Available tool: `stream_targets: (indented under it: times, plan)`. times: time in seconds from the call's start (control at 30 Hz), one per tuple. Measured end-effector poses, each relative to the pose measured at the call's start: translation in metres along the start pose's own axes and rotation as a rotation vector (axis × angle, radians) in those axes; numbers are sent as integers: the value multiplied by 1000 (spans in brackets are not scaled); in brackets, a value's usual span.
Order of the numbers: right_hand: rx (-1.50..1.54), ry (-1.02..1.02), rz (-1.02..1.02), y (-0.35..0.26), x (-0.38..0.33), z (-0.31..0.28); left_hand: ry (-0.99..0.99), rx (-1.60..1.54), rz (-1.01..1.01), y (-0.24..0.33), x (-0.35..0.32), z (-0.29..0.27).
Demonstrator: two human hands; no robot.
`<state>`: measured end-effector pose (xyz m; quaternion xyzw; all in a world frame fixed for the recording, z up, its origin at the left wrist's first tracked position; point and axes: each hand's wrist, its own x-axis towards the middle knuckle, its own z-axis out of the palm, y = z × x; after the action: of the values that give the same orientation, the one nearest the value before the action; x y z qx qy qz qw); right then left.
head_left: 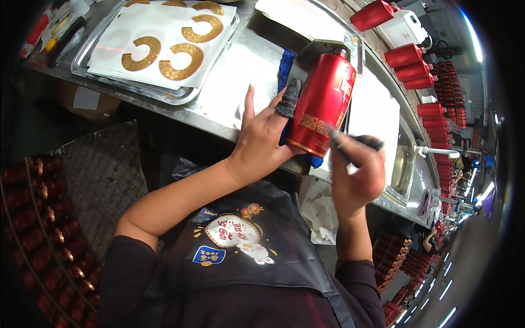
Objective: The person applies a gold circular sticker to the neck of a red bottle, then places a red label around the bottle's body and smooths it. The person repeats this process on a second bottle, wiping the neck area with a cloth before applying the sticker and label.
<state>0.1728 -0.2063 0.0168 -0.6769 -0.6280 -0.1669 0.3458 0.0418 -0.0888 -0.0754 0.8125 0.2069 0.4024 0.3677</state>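
A glossy red bottle (pixel 322 101) with gold lettering and a gold rim near its base lies tilted on a support edged with blue material (pixel 285 65). Grey fabric covers a finger of my left hand (pixel 263 134), which steadies the bottle's left side and lower end; one finger sticks out away from it. My right hand (pixel 358 175), smeared by motion, is closed round a dark pen-like tool (pixel 354 148). The tool's tip is close to the lettering near the bottle's base; whether it touches cannot be made out.
On the left, a metal tray (pixel 188 98) carries white sheets (pixel 112 49) with gold C-shaped pieces (pixel 141 53). More red bottles (pixel 410 65) line the bench's far right side, near a white jug (pixel 403 28). A sink (pixel 403 167) is on the right. Racked red bottles (pixel 52 213) stand lower left.
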Motion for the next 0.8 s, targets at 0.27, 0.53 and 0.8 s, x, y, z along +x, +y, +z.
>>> stream_targets:
  times: [0.27, 0.53, 0.8]
  plan:
    - [301, -262, 303, 21, 30, 1, 46, -52, 109, 4, 4, 0]
    - [89, 50, -286, 43, 26, 14, 7, -55, 29, -1, 0, 1]
    - [224, 184, 104, 80, 48, 19, -137, 134, 23, 10, 5, -10]
